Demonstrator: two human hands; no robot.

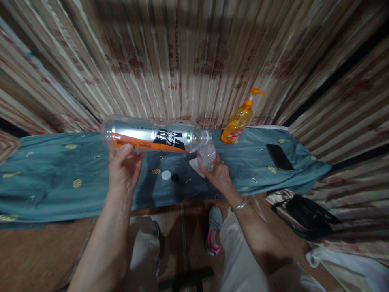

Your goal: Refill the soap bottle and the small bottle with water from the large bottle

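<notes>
My left hand [124, 168] grips a large clear plastic bottle [152, 136] with a silver, orange and black label. The bottle lies on its side in the air, with its open neck pointing right. The neck meets the mouth of a small clear bottle [207, 155], which my right hand [219, 173] holds upright from below. Both bottles hover just above a table draped in a teal cloth [54, 178]. A white cap [166, 175] and a black cap [174, 177] lie on the cloth between my hands. A white paper scrap [194, 164] rests under the small bottle.
An orange pump bottle [238, 121] stands at the back of the table, right of the small bottle. A black phone [279, 157] lies flat near the right end. A dark bag [306, 215] sits on the floor at right. Striped curtains hang behind.
</notes>
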